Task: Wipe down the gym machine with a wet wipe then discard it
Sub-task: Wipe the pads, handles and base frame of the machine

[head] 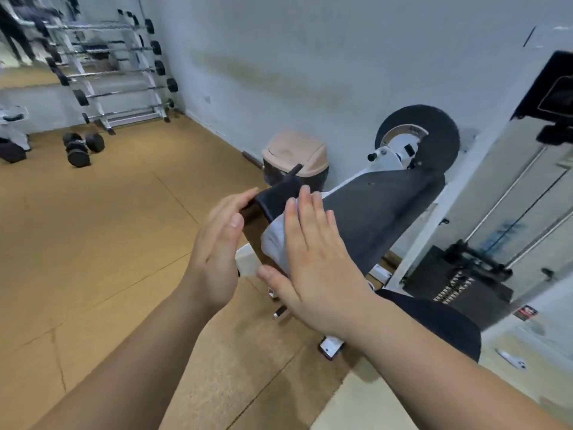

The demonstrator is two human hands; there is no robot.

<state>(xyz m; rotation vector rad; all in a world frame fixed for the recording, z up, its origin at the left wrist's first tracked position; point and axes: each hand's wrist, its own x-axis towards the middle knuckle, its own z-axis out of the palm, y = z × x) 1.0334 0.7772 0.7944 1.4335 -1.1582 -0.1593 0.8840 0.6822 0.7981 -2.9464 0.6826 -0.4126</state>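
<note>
While the right hand (313, 252) lies flat, its fingers (305, 206) straight and together, pressing the one white wet wipe (274, 240) onto the near end of the gym machine's dark pad (381, 209), the left hand (217, 252) stands on edge just left of them, fingers extended, touching the pad's end and gripping nothing. Beyond the fingers, one lidded beige bin (296, 156) and one black weight plate (434, 125) stand against a pale wall (310, 57). Far left of them, one barbell rack (117, 66) and loose dumbbells (82, 148) rest on tan flooring (93, 228).
</note>
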